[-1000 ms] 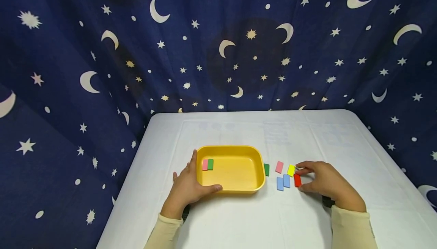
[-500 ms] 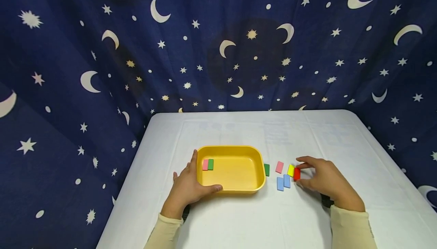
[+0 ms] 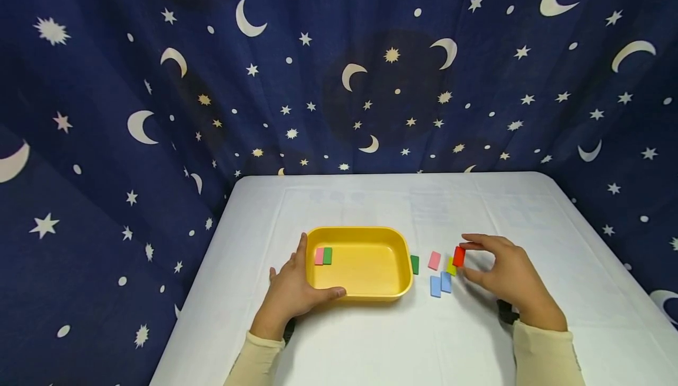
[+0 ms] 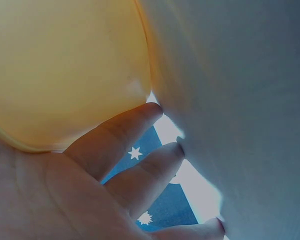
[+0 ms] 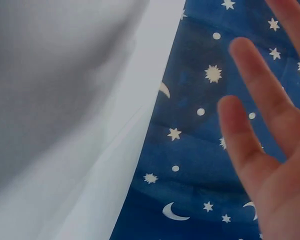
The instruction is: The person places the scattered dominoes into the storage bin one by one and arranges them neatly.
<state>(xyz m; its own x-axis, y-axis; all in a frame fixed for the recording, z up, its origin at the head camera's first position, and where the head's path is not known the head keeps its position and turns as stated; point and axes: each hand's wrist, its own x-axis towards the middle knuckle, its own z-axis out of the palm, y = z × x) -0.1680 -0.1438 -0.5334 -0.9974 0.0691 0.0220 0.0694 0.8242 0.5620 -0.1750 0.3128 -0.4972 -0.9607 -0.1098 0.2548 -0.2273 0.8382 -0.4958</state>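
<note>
Right of the tub [image 3: 371, 267], I have the red block [image 3: 459, 256] pinched in my right hand [image 3: 505, 269], partly hiding the yellow block [image 3: 451, 268]. My left hand [image 3: 291, 293], fingers spread, touches the tub's left side. Likely a pick-up; next calls for a steady pinch.

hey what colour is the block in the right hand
Red; the block shows best in the head view.

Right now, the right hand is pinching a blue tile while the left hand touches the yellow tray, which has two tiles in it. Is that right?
Not quite: the tile pinched in the right hand is a red tile, not blue, as the head view shows. The left hand does touch the yellow tray, which has two tiles in it.
</note>
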